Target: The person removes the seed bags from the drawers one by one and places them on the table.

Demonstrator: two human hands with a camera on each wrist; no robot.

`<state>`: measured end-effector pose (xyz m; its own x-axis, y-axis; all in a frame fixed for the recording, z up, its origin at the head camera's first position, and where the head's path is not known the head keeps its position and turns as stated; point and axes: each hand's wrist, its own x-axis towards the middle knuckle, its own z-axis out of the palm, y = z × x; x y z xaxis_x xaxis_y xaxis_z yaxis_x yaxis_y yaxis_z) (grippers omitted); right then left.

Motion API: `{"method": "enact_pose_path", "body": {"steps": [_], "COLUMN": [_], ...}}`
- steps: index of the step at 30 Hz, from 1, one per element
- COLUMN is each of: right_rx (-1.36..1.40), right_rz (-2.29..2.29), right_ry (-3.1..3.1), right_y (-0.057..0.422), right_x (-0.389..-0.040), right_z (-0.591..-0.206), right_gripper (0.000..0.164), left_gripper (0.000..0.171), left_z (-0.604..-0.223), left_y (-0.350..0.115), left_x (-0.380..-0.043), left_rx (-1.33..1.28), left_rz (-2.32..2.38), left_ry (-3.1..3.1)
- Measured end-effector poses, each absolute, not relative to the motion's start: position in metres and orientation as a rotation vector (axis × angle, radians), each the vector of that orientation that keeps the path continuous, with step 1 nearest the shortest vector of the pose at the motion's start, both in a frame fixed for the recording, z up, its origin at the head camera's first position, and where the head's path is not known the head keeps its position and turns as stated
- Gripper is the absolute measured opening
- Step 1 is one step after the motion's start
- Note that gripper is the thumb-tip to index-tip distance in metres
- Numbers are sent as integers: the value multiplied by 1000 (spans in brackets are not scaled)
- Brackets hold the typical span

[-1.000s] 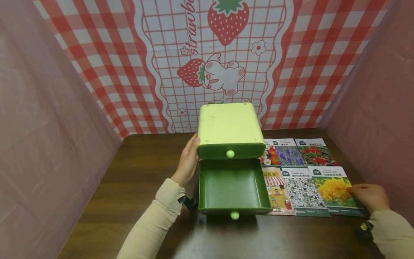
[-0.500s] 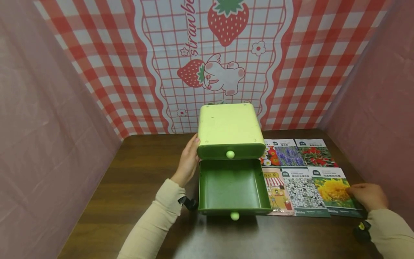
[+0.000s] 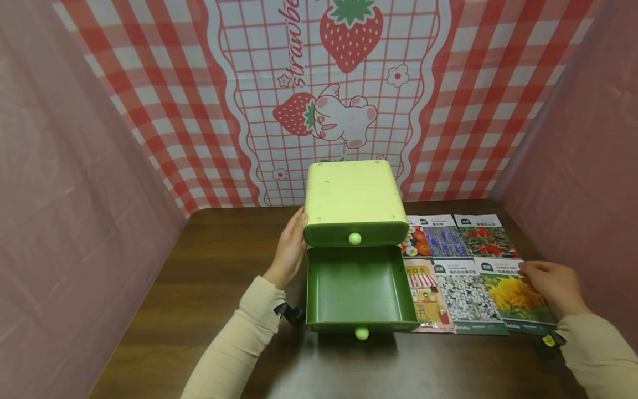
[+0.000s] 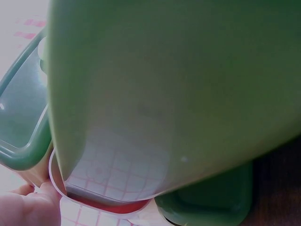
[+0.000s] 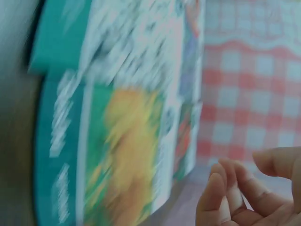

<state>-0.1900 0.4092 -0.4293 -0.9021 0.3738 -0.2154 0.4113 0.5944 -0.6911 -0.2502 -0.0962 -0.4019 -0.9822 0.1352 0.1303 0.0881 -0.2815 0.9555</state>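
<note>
A two-tier pale-green drawer box (image 3: 354,191) stands mid-table. Its upper drawer is closed, and the lower drawer (image 3: 356,285) is pulled out with a bare green floor. My left hand (image 3: 288,252) rests against the box's left side, fingers fairly straight along the upper tier; in the left wrist view, a blurred green surface (image 4: 178,94) covers most of the picture. On the right, my right hand (image 3: 555,285) overlaps the upper right corner of the yellow-flower seed packet (image 3: 515,293). The right wrist view shows its fingers (image 5: 216,188) loosely bent, the thumb apart, nothing between them.
Beside the yellow packet lie a white-flower packet (image 3: 471,293) and a pink packet (image 3: 431,305), partly behind the drawer. Behind them are a purple-flower packet (image 3: 443,238) and a red-flower packet (image 3: 488,238). A strawberry-print cloth (image 3: 349,116) hangs at the back.
My right hand has moved up and left, from the yellow packet's right edge to its upper right corner. The left hand and drawer box have stayed still.
</note>
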Motion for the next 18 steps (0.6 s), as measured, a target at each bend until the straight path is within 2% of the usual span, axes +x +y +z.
{"method": "enact_pose_path", "body": {"steps": [7, 14, 18], "right_rx": [432, 99, -83], "right_rz": [-1353, -1503, -1497], "right_ry": [2855, 2929, 2938], "right_y": [352, 298, 266], "right_x": [-191, -180, -172], "right_z": [-402, -378, -366], "right_gripper": [63, 44, 39], "left_gripper": [57, 57, 57], "left_z": [-402, -402, -401], "left_y": [-96, -96, -95], "left_x": [-250, -250, -250], "left_rx": [292, 287, 280], "left_rz": [2476, 2481, 2486], "left_ry": [1864, 1855, 1853]}}
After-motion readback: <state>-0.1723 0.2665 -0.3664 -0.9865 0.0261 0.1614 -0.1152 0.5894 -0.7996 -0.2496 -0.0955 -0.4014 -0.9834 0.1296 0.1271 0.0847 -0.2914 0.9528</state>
